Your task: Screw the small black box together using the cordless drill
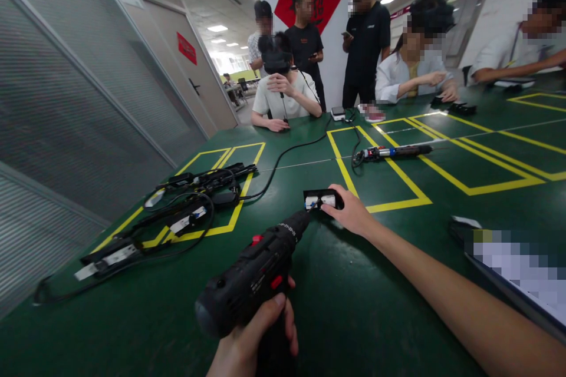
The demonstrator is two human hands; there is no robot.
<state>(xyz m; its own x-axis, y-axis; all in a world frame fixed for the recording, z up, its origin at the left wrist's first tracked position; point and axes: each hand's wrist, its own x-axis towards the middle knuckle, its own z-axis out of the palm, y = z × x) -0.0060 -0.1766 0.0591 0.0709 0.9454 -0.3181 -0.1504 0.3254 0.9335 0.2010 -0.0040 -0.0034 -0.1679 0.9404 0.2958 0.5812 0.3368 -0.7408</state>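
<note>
My left hand is closed round the handle of a black cordless drill with red buttons. The drill points away from me and up to the right. Its bit meets or nearly meets a small black open-sided housing with white parts inside; I cannot tell whether they touch. My right hand grips the right end of this housing, thumb on the near side and fingers behind. The housing stands at the middle of the green table.
Black cabled devices with white labels lie at the left. A wired tool-like assembly rests at the right, among yellow tape outlines. A dark-edged blurred object is near my right arm. Several people are across the table.
</note>
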